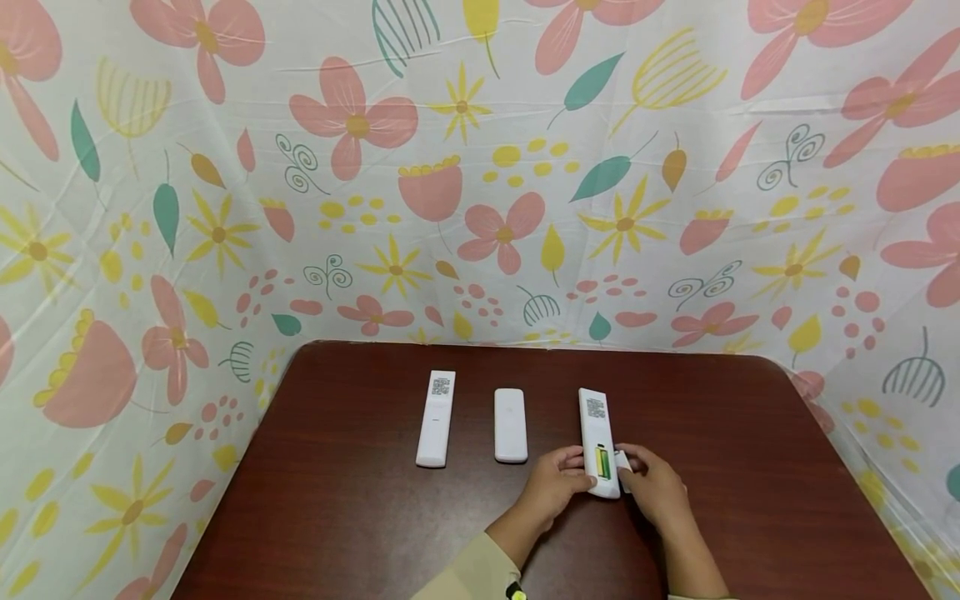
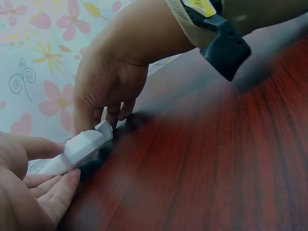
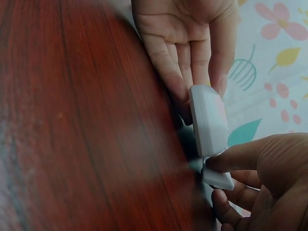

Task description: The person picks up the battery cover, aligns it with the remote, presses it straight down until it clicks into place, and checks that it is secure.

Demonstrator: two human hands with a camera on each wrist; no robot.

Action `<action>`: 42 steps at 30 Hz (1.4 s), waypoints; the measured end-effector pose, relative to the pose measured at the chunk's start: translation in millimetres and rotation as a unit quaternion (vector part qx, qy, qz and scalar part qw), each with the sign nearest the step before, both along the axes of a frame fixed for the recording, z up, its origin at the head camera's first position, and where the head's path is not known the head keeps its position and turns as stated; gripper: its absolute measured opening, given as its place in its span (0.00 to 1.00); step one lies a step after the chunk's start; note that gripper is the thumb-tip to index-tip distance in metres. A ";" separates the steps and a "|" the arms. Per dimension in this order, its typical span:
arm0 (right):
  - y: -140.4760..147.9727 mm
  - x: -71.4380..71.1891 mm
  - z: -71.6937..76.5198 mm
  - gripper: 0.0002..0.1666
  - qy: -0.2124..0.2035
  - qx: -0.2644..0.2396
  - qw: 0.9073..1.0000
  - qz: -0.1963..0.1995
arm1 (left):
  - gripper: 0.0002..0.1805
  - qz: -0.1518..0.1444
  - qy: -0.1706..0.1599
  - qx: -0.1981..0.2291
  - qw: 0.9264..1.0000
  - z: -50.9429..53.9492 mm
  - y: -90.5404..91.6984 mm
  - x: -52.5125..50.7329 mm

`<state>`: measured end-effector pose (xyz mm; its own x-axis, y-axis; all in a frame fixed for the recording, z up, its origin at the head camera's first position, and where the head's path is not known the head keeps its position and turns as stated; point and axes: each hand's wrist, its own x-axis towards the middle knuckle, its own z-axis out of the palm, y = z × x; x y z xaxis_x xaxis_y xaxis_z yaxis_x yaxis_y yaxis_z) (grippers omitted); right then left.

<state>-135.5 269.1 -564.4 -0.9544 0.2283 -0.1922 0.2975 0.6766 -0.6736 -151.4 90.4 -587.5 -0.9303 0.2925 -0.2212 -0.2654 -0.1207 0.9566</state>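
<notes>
A white remote control lies face down on the table with its battery compartment uncovered, and yellow-green batteries show inside. My left hand grips the remote's lower part between thumb and fingers. On the other side my right hand pinches a small white battery cover beside the remote. In the right wrist view the cover sits between thumb and fingers, close to the edge of the remote. The left wrist view shows the remote held by my left hand.
Left of the hands, a short white remote-like device lies on the dark brown table. Farther left is another long white remote with a printed code at its top. A flower-patterned cloth hangs behind the table.
</notes>
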 end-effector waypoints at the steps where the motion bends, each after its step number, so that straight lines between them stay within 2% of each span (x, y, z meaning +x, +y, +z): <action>1: -0.2 0.2 -0.1 0.25 0.000 -0.001 1.000 0.000 | 0.28 -0.002 -0.001 -0.001 1.000 0.9 -0.4 -0.4; 10: -0.9 0.9 -1.9 0.25 0.004 -0.006 1.000 -0.001 | 0.31 -0.010 -0.009 -0.002 1.000 2.9 -2.2 -1.7; 17: -2.2 1.5 -1.4 0.25 0.017 -0.034 0.999 0.000 | 0.32 -0.005 -0.010 -0.001 1.000 -0.8 -2.2 -3.1; 28: -6.5 2.1 0.7 0.24 0.034 -0.044 0.998 -0.007 | 0.34 0.008 -0.004 0.012 1.000 -1.4 -4.5 -1.8; 42: -15.3 1.5 7.9 0.24 0.057 -0.085 0.995 -0.007 | 0.37 0.005 -0.004 0.038 0.999 7.6 -15.4 -3.4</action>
